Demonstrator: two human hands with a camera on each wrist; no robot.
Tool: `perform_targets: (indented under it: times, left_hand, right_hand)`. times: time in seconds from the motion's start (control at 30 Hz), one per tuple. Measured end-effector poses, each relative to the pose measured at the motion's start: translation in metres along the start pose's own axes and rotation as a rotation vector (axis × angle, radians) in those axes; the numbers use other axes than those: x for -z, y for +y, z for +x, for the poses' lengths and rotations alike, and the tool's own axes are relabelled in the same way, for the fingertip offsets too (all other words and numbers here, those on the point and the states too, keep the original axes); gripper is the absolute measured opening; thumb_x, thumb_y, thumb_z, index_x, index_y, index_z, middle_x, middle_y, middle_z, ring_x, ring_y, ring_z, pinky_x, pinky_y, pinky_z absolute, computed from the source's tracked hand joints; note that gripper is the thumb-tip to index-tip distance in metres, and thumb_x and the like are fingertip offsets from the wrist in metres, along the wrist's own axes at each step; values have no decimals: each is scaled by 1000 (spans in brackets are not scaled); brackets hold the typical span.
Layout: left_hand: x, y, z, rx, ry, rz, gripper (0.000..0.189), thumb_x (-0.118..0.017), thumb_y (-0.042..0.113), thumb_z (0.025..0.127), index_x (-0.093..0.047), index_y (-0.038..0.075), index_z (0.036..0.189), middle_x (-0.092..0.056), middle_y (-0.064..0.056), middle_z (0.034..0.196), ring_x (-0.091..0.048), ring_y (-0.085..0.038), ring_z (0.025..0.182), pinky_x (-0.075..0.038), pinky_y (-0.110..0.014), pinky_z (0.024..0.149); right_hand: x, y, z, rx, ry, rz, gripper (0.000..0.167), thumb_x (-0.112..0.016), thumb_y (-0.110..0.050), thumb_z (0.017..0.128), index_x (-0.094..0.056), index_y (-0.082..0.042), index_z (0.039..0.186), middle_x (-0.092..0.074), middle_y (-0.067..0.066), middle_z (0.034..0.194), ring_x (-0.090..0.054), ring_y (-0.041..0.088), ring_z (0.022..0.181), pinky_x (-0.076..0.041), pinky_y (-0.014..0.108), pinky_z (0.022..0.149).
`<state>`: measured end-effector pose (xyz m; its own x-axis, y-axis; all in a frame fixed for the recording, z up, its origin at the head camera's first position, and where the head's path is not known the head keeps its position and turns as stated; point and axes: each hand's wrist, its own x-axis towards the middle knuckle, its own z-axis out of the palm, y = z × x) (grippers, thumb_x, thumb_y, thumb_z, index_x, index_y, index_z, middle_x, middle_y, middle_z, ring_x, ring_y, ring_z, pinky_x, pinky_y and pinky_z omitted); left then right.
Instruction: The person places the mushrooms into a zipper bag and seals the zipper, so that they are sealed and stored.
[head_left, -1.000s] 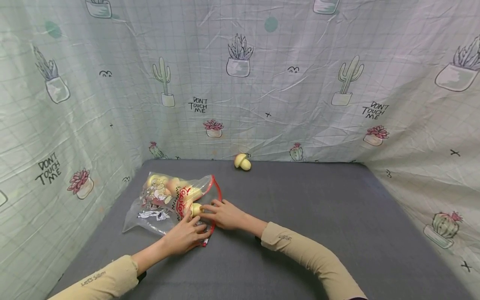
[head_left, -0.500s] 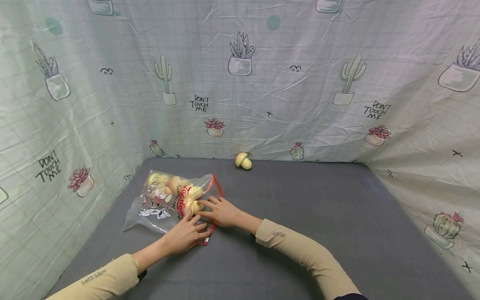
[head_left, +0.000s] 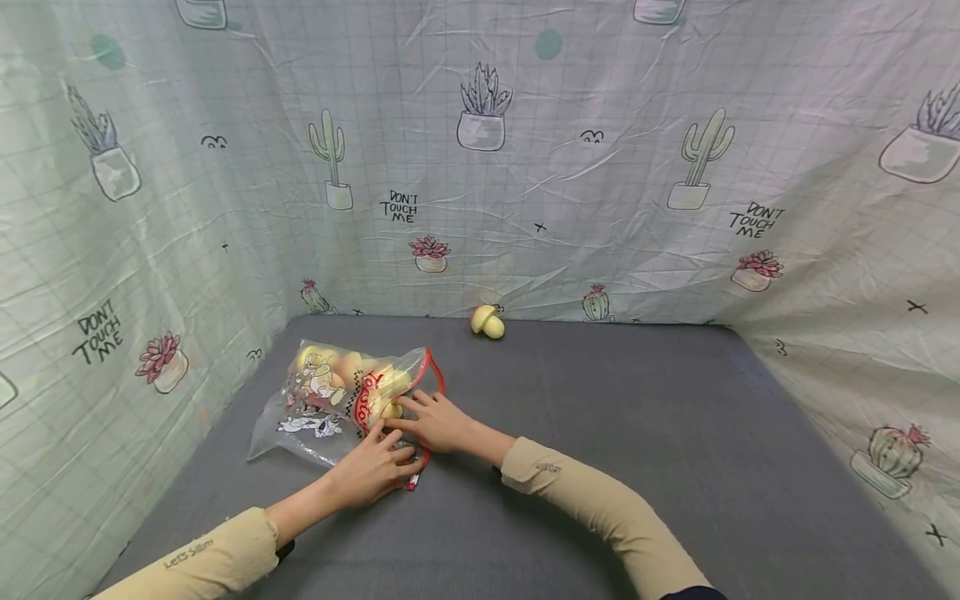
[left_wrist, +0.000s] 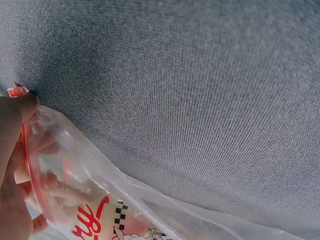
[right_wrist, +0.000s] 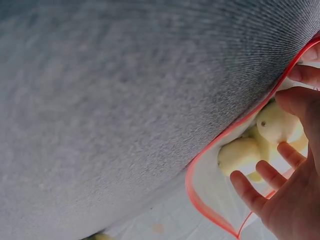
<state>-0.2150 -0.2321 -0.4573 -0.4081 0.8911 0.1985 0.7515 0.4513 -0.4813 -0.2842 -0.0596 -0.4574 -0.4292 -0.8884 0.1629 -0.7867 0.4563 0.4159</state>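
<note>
A clear zip bag (head_left: 272,427) with a red edge and cartoon print lies on its side on the left of the table, several yellow toy mushrooms (head_left: 315,358) inside. My left hand (head_left: 369,472) holds the near side of the bag's mouth; in the left wrist view its thumb and fingers pinch the rim by the red slider (left_wrist: 17,91). Reaching into the mouth, my right hand (head_left: 441,423) has its fingers extended and spread against a yellow mushroom (right_wrist: 277,122). A second pale yellow piece (right_wrist: 239,156) shows beside it in the right wrist view.
One more toy mushroom (head_left: 487,322) lies at the table's back edge, against the curtain. Patterned curtain (head_left: 540,167) walls enclose the grey cloth-covered table (head_left: 637,433) at the back and both sides.
My right hand has moved slightly left and away from me, and the mushroom at its fingertips has gone deeper into the bag. The left hand keeps its place.
</note>
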Motion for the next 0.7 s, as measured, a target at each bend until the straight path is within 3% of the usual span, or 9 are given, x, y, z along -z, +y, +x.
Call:
perform_targets:
  times: [0.4, 0.7]
  left_hand:
    - [1, 1, 0, 4, -3, 5, 36, -62, 41, 76, -62, 29, 110, -62, 7, 99, -49, -22, 91, -38, -53, 82]
    - [3, 0, 0, 2, -3, 10, 37, -63, 42, 74, -62, 31, 109, -62, 8, 99, -49, -21, 90, -38, -54, 84]
  right_hand:
    - [1, -2, 6, -31, -6, -24, 46, -47, -35, 89, -36, -38, 134, -37, -4, 137, -44, 15, 107, -40, 24, 59]
    - [2, -2, 10, -58, -72, -25, 48, -48, -37, 88, -35, -39, 134, -36, -6, 139, -41, 17, 116, -45, 26, 66]
